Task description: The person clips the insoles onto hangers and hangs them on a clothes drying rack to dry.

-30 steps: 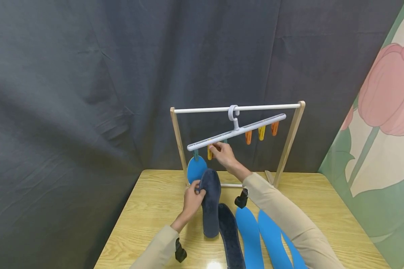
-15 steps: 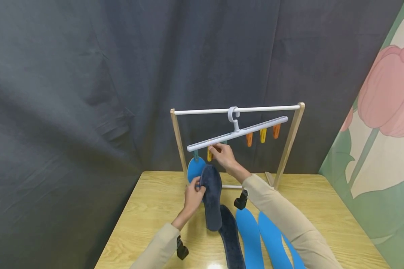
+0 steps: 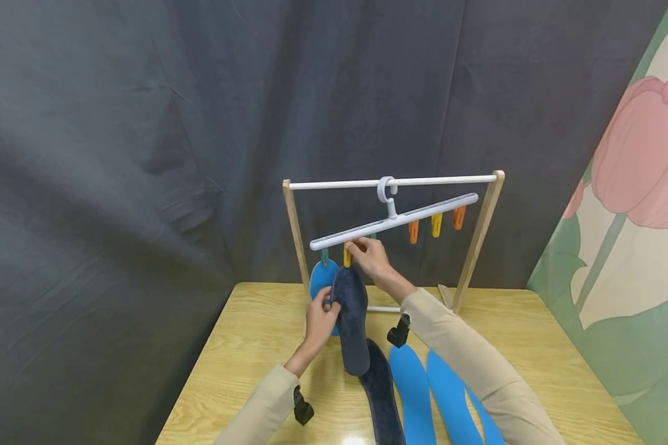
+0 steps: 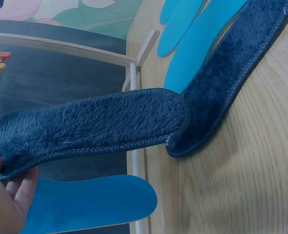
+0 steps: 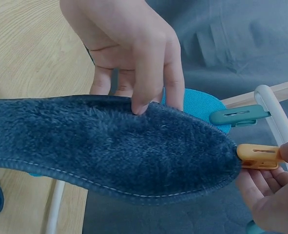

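My left hand [image 3: 321, 316] pinches the side edge of a dark blue fuzzy insole [image 3: 352, 321], thumb on the plush face and fingers behind. The insole hangs toe end up. My right hand [image 3: 370, 256] pinches a yellow clothespin [image 3: 347, 255] under the low left end of a tilted white hanger [image 3: 395, 221]. In the right wrist view the clothespin's tip [image 5: 242, 152] meets the insole's top edge. Just left, a teal clothespin [image 5: 236, 115] holds a blue insole [image 3: 321, 276], partly hidden behind the dark one.
A wooden rack with a white rod [image 3: 334, 184] carries the hanger. Orange clothespins [image 3: 414, 232] and another yellow one [image 3: 436, 225] hang at its right. On the table [image 3: 245, 346] lie a second dark insole [image 3: 383, 395] and several blue insoles [image 3: 414, 395], partly under my right forearm.
My left hand has raised the dark insole, bringing its top edge up to the yellow clothespin. The right hand stays at the clothespin. The hanger's right end has dipped slightly.
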Demonstrator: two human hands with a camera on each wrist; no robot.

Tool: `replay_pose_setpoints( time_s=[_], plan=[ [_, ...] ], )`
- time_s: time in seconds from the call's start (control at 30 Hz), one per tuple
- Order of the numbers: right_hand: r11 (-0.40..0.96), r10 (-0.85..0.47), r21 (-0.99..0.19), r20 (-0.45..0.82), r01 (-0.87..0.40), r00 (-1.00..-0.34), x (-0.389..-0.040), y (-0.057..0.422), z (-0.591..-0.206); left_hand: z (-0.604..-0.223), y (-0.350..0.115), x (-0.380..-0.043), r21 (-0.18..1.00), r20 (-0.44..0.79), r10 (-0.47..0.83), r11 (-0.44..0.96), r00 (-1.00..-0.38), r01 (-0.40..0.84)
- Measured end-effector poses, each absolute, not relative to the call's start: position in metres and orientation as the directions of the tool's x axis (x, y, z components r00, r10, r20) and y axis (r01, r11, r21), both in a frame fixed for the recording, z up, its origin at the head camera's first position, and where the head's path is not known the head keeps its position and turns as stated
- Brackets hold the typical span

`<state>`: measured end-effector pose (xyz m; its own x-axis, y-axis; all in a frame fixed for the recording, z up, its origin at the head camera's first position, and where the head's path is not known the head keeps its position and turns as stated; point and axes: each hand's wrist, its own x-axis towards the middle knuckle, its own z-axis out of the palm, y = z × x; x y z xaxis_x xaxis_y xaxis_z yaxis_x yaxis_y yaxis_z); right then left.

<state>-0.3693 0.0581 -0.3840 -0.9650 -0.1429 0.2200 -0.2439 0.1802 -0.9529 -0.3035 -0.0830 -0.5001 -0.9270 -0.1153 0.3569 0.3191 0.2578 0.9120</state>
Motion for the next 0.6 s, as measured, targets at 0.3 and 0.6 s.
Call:
replay_pose_setpoints(
  time_s=[0.3, 0.6],
  plan=[
    [0.212, -0.142, -0.948, 0.211, -0.238, -0.967, -0.369, 0.058, -0.3823, -0.4948, -0.0821, -0.3064, 0.918, 0.361, -0.113, 0.218, -0.925, 0.332],
    [0.247, -0.132, -0.939, 0.21, -0.238, -0.969, -0.3675, 0.0584, -0.3831, -0.4919, -0.08, -0.3078, 0.923, 0.353, -0.119, 0.208, -0.928, 0.324]
  ],
)
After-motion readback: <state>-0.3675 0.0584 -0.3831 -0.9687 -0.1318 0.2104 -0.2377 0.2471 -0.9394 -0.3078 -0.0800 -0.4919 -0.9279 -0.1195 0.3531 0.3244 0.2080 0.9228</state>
